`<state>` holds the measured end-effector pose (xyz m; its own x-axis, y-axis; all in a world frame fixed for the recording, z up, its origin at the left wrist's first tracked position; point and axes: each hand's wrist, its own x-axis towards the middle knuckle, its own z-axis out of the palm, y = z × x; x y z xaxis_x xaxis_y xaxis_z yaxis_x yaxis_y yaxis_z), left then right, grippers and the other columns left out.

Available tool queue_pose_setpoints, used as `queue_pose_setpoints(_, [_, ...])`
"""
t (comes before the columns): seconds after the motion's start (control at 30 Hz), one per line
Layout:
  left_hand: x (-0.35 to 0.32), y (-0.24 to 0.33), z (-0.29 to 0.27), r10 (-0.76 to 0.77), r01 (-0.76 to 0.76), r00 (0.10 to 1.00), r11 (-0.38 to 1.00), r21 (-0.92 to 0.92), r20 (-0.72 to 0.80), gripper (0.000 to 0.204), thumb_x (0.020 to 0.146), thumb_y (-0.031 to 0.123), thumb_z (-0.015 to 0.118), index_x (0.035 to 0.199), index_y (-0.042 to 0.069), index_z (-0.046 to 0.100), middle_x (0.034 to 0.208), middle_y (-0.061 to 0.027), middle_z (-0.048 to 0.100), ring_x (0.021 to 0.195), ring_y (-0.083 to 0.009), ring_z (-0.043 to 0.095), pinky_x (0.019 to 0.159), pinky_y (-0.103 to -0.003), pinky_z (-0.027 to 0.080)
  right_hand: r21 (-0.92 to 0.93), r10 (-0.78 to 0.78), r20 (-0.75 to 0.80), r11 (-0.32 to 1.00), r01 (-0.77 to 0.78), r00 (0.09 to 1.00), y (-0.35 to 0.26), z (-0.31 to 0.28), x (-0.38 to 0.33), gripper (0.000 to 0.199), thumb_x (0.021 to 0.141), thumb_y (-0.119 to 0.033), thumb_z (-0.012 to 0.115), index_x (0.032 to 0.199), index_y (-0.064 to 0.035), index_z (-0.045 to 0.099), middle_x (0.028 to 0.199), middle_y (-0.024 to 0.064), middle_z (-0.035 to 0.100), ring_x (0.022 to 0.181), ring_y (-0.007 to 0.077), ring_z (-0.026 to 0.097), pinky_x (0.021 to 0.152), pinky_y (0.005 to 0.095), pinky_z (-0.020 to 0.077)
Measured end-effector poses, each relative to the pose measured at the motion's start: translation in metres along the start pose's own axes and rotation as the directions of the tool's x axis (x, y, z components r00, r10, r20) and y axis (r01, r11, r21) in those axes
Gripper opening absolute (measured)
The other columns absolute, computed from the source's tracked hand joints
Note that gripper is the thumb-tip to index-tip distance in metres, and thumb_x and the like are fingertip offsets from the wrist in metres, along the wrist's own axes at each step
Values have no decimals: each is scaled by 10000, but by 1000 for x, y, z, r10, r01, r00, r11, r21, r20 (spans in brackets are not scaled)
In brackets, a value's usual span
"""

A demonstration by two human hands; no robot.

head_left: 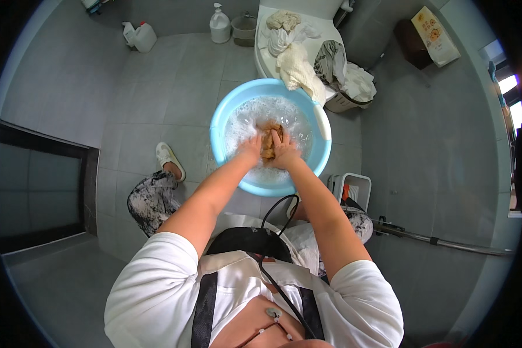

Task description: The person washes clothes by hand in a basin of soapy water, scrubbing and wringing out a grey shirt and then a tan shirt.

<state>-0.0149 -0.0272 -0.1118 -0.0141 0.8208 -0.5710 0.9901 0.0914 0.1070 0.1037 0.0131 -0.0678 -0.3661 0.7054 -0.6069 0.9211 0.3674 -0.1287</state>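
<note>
Brown cloth [268, 149] in sudsy basin [218, 134]

Cloth sits bunched near the basin's middle, well inside the rim, amid white suds [246, 116]. Left hand [249, 148]: at cloth's left side, fingertips lost in foam; cannot tell whether it grips. Right hand [285, 153]: fingers spread over cloth's right side; grasp likewise unclear. Handling (judged): limp, heavier for the soaking, slick with soap, not fragile. Suggested hold: a thick fold at each side, fully fisted.

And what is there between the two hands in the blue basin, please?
In the head view, a crumpled brown cloth lies between the left hand and the right hand, in soapy water.
</note>
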Motion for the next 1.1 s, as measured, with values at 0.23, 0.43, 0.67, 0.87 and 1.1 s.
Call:
queue_pose_setpoints(0.23, [51, -24, 14, 91, -97, 931, 995, 0, 354, 521, 737, 264, 592, 1232, 152, 476, 1305, -90, 410, 1202, -266, 378, 997, -392, 297, -3, -113, 211, 993, 117, 971, 48, 57, 107, 438, 692, -275, 604, 1087, -93, 557, 1067, 134, 578, 985, 264, 557, 831, 364, 442])
queue_pose_setpoints(0.43, [59, -32, -25, -40, 73, 945, 993, -91, 324, 455, 777, 291, 548, 1209, 158, 494, 1257, -92, 462, 1149, -267, 443, 968, -392, 332, 31, -87, 317, 996, 82, 944, 34, -16, 73, 267, 710, -248, 568, 844, -34, 654, 848, 141, 639, 732, 279, 628, 686, 373, 492])
queue_pose_setpoints(0.67, [126, -56, 50, 13, -21, 998, 991, -135, -60, 415, 804, 289, 516, 1182, 117, 515, 1235, -108, 479, 1132, -283, 453, 938, -369, 368, 149, 51, 51, 987, -59, 997, 50, 13, 114, 228, 748, -157, 516, 926, -56, 615, 946, 131, 605, 843, 304, 588, 736, 384, 478])
queue_pose_setpoints(0.87, [66, -30, -8, -61, 41, 997, 921, -388, -39, 376, 789, 217, 529, 1117, 35, 525, 1150, -184, 514, 1059, -314, 502, 892, -389, 397, 124, 58, -282, 992, -24, 958, 52, 10, 112, 243, 774, -68, 480, 998, -82, 574, 1006, 122, 571, 900, 332, 559, 762, 397, 472])
queue_pose_setpoints(1.1, [50, -39, -13, -440, 75, 888, 427, -901, -134, 360, 779, 315, 519, 1002, 38, 573, 1061, -194, 544, 1007, -325, 520, 877, -378, 406, -348, -413, -569, 904, 246, 711, 7, -15, 25, 336, 729, -90, 540, 1049, -192, 552, 1076, 57, 494, 956, 239, 498, 740, 356, 470])
